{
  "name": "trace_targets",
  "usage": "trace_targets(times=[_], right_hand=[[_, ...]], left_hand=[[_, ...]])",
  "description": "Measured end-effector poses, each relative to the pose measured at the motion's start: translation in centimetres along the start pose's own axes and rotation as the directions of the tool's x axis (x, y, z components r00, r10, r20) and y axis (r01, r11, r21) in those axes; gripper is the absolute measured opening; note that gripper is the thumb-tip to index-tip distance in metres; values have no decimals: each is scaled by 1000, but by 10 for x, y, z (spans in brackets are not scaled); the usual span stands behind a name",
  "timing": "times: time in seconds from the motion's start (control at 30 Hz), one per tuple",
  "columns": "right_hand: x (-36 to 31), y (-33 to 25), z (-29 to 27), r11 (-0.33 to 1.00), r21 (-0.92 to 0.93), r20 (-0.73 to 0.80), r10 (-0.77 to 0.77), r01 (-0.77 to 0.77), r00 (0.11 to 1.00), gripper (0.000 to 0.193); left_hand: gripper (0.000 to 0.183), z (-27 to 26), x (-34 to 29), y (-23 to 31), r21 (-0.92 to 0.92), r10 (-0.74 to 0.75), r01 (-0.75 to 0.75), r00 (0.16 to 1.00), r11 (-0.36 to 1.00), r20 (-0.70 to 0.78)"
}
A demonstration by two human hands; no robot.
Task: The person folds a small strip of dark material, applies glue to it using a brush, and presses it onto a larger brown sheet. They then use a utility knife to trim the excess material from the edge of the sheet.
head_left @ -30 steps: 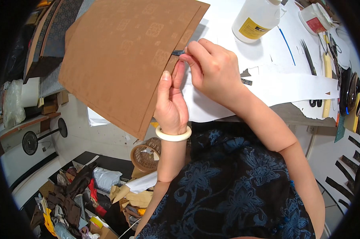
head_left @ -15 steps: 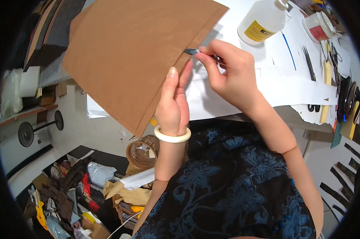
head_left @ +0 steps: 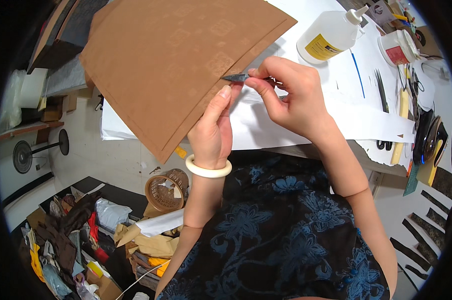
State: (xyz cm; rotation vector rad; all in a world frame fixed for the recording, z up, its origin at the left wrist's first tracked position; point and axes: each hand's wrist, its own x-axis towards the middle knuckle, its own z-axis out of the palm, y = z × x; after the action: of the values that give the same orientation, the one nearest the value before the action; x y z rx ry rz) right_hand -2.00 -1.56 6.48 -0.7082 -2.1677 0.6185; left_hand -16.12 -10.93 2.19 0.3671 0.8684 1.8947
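My left hand (head_left: 213, 125) grips the near right edge of a large brown panel (head_left: 186, 55), thumb on top and fingers beneath. The panel looks like leather or cloth, with faint square motifs and a narrow band along its edge. Pinched in my right hand (head_left: 297, 97) is a small tool with a dark, pointed tip (head_left: 234, 77). I cannot tell whether it is a brush or a blade. Its tip meets the panel's edge band, or lies just over it, beyond my left thumb. My right fingers hide most of the handle.
A white bottle (head_left: 326, 37) with a yellow label and a white tub (head_left: 398, 47) stand on the white-covered table (head_left: 286, 135). Dark tweezers (head_left: 382, 92) and a blue stick (head_left: 358, 75) lie to the right. Below left are a wicker basket (head_left: 163, 192) and piled scraps (head_left: 71, 220).
The tool's tip has shifted left and slightly down along the panel's edge, now showing pointed rather than broad. The panel's near corner has moved left and up in view. Both holds are kept.
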Motion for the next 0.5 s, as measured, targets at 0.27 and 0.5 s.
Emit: trace_targets(times=[0.27, 0.5], right_hand=[[8, 9, -8, 1000, 4, 100, 12, -13, 995, 12], [4, 12, 3, 998, -43, 47, -33, 35, 998, 12]], left_hand=[[33, -1, 1, -1, -56, -45, 44, 999, 997, -8], [32, 0, 0, 0, -63, -73, 73, 997, 995, -6]])
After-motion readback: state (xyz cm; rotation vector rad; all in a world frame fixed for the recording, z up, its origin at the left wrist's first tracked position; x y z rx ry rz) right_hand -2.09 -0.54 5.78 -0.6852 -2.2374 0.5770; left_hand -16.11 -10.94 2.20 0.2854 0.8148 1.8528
